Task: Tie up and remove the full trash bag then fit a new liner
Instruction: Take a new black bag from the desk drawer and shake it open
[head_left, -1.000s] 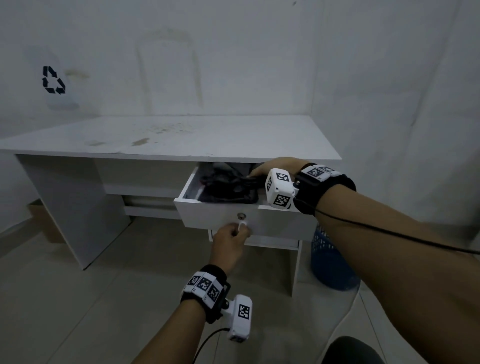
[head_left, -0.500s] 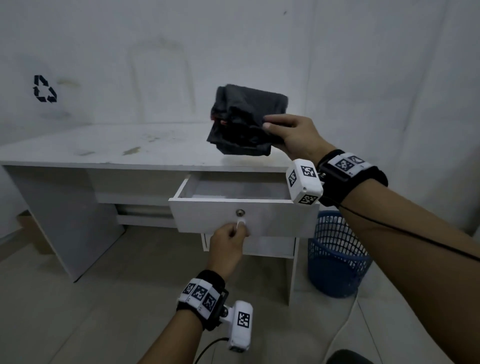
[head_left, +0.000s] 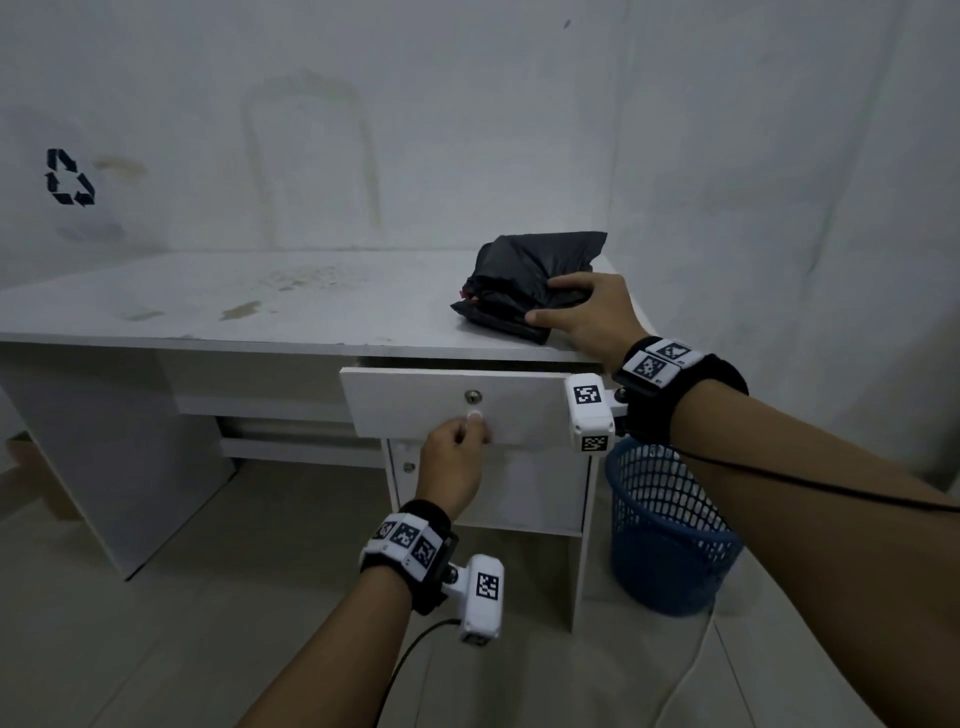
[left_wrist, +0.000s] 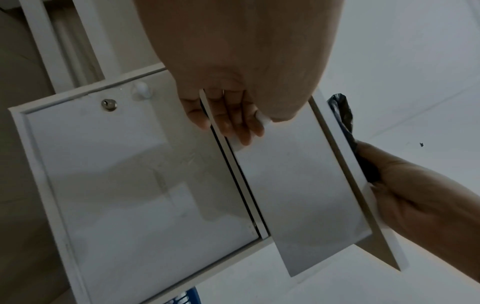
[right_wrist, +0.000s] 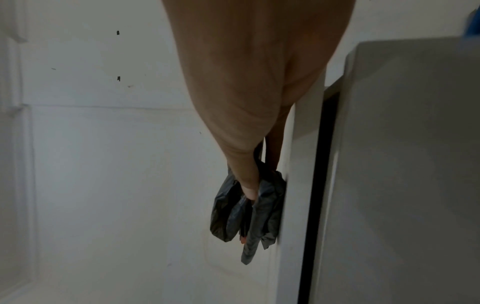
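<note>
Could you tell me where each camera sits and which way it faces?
Head: above, facing the desk; both forearms; right hand on folded black liners.
Left wrist: below the left hand, facing up the drawer front.
Right wrist: along the right hand toward the liners.
All three show the liners.

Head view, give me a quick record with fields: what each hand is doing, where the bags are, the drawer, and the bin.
left hand: pinches the white knob on the drawer front
right hand: grips the folded black bags
bags: resting on the desk top, near its right end
drawer: nearly shut
bin: blue mesh basket on the floor right of the desk, no liner visible
</note>
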